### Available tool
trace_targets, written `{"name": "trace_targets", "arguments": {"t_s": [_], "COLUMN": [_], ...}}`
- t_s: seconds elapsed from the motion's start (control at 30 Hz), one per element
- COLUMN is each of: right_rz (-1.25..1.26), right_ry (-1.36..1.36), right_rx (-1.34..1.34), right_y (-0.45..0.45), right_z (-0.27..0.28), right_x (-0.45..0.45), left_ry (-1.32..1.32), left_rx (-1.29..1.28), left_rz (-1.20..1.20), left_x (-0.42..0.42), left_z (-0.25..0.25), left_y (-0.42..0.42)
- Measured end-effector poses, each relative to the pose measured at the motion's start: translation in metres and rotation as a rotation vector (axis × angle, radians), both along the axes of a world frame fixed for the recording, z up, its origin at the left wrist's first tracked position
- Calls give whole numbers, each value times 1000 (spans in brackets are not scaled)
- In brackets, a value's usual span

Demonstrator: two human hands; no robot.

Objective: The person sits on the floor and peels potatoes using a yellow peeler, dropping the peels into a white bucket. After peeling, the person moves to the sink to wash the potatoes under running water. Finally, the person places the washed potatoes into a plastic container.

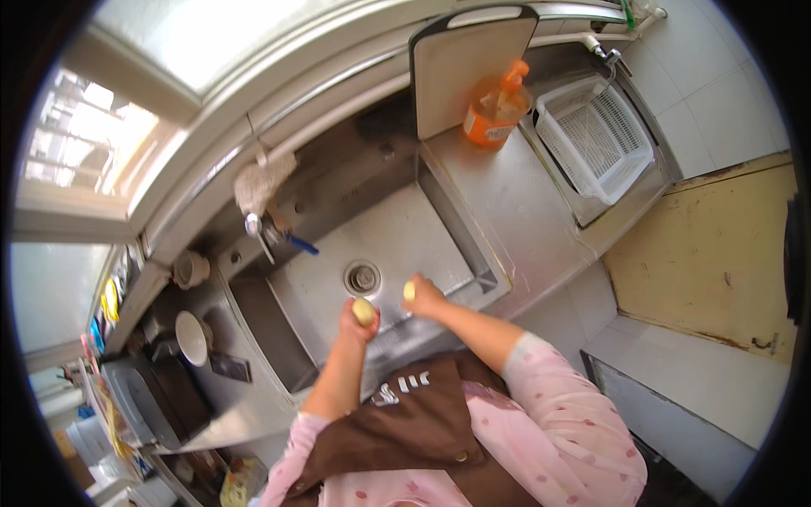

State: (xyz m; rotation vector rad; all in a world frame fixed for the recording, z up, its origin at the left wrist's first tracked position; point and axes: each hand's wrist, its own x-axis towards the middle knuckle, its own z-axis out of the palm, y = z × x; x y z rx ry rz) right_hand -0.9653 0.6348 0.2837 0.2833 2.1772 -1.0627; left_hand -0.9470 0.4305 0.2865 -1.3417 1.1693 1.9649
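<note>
My left hand (356,326) holds a pale yellow, oval thing (363,312) that looks like a peeled potato. A similar pale yellow piece (409,291) is gripped in my right hand (427,298), with the fingers hiding part of it. Both hands are above the near side of a stainless steel sink (396,231), a short gap apart. The round drain (362,277) shows just beyond my left hand. At the sink's back left is a faucet (253,225), and a blue handle (301,244) sticks out beside it.
An orange pump bottle (497,117) stands before an upright cutting board (469,70). A white plastic basket (595,136) sits in the right-hand basin. On the left counter are a white bowl (192,338), a dark phone-like slab (231,367) and a small cup (191,269).
</note>
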Motion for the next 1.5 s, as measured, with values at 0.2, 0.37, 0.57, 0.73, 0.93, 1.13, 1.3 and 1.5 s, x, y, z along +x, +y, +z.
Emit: {"name": "trace_targets", "arguments": {"t_s": [0.2,0.37,0.57,0.73,0.93,1.13,1.3,1.5], "right_rz": [106,-311,-727,-740,-784,-743,-130,426], "right_ry": [885,215,572,659,598,676,1139,558], "right_rx": [-312,-171,-132,208,-194,-521,-577,152], "right_y": [25,38,107,142,170,124,48,52], "right_z": [70,37,66,43,23,69,152,22], "right_x": [18,-24,-98,-169,-186,-148,-97,-73], "left_ry": [-256,-80,424,687,719,1108,1646,768], "left_rx": [280,132,-69,-321,-304,-503,-258,-1021], "left_rz": [252,70,-365,-478,-655,-591,-253,-946], "left_x": [-20,-37,-130,-212,-232,-190,-85,-40], "left_z": [7,22,85,56,16,57,218,56], "left_y": [28,49,158,233,250,225,168,41]}}
